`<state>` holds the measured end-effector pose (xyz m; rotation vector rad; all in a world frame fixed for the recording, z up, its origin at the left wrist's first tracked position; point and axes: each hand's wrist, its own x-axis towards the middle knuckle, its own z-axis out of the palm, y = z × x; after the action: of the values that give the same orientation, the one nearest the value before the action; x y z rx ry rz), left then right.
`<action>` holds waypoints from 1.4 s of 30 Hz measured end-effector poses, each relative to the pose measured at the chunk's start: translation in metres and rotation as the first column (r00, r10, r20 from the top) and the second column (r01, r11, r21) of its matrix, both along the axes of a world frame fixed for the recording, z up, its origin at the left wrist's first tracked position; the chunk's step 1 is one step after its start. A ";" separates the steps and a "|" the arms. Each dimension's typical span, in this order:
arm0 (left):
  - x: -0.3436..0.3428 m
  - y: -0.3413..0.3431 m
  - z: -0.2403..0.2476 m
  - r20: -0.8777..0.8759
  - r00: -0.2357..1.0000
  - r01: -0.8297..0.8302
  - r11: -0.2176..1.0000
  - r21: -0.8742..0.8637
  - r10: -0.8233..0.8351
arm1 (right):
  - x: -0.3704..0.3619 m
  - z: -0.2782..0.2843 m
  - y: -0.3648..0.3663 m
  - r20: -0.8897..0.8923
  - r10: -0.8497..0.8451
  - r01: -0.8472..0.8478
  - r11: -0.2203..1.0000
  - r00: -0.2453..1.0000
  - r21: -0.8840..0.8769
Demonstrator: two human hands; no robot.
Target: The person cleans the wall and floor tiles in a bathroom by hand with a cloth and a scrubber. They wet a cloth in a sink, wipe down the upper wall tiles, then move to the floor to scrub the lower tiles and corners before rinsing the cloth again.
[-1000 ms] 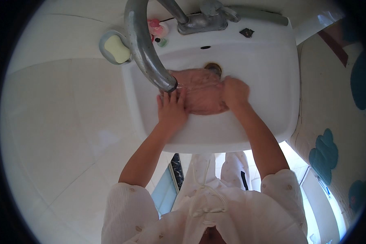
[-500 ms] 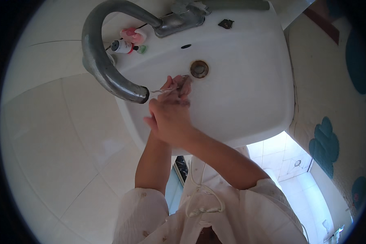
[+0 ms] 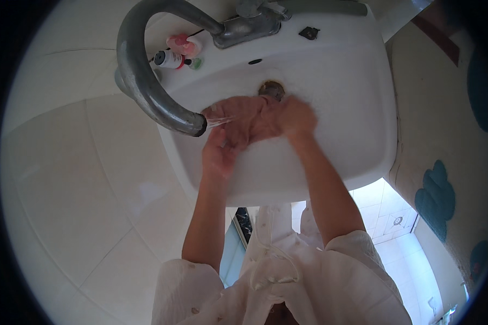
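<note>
A pink cloth [image 3: 244,116] is stretched between my two hands inside the white sink basin [image 3: 341,124]. My left hand [image 3: 219,151] grips its near left end, just below the faucet mouth. My right hand [image 3: 295,116] is closed on its right end, next to the drain [image 3: 271,88]. Water runs from the grey curved faucet spout [image 3: 146,92] onto the cloth.
A small bottle with a black cap [image 3: 168,58], a pink item [image 3: 181,44] and a green cap [image 3: 196,63] lie on the sink's back rim by the tap base [image 3: 244,27]. White wall tiles lie left; a blue mat [image 3: 436,197] lies on the floor at right.
My hands, pressed together at the spout half a second ago, have moved apart, spreading the pink cloth across the basin. The view has shifted slightly.
</note>
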<state>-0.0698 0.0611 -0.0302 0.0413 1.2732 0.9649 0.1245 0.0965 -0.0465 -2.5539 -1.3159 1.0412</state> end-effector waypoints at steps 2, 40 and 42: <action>0.020 0.001 0.007 0.022 0.998 0.065 0.998 -0.021 -0.065 | -0.021 -0.030 -0.015 -0.197 0.267 -0.271 0.963 0.943 0.008; -0.027 0.018 0.015 0.409 0.895 0.128 0.980 0.150 -0.179 | -0.034 0.023 -0.004 -0.911 0.044 0.382 0.899 0.410 0.215; -0.021 0.025 -0.016 0.289 0.922 0.198 0.955 0.219 -0.257 | -0.065 0.044 -0.016 -0.836 0.226 0.267 0.878 0.499 0.397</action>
<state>-0.0912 0.0860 -0.0457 0.1720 0.8595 0.8454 0.0593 0.0806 -0.0020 -1.2731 -1.0073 1.4612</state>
